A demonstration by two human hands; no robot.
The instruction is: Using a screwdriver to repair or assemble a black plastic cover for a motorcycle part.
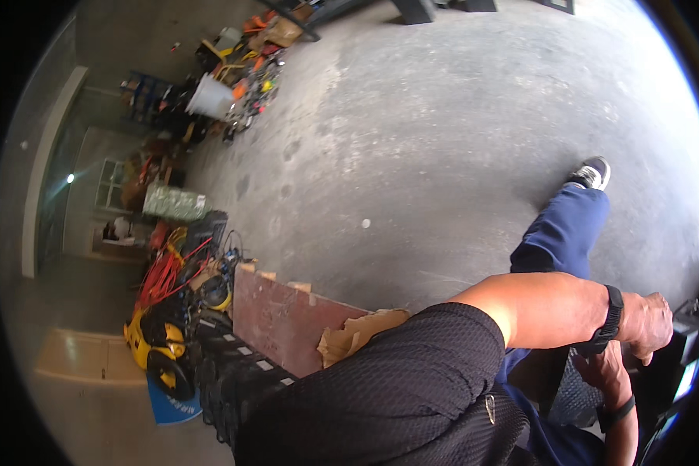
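My left arm, in a black textured sleeve, reaches across to the right, with a black band round the wrist. My left hand (649,325) is curled closed near dark equipment (682,342) at the right edge; whatever its fingers hold, if anything, is hidden. Just below it is my right hand (607,374), its wrist also banded. Its fingers are partly covered by my left wrist, so their grip does not show. A bright bluish panel (685,379) glows beside the hands. Grey textured material (576,396) lies to the left of my right hand.
A leg in blue trousers (563,229) ends in a dark shoe (592,172) on the concrete floor (443,140). Leftward are a reddish-brown board (287,318), torn cardboard (353,335), a yellow-and-black machine (159,342), red cables (163,276) and a whitish bucket (210,97) amid clutter.
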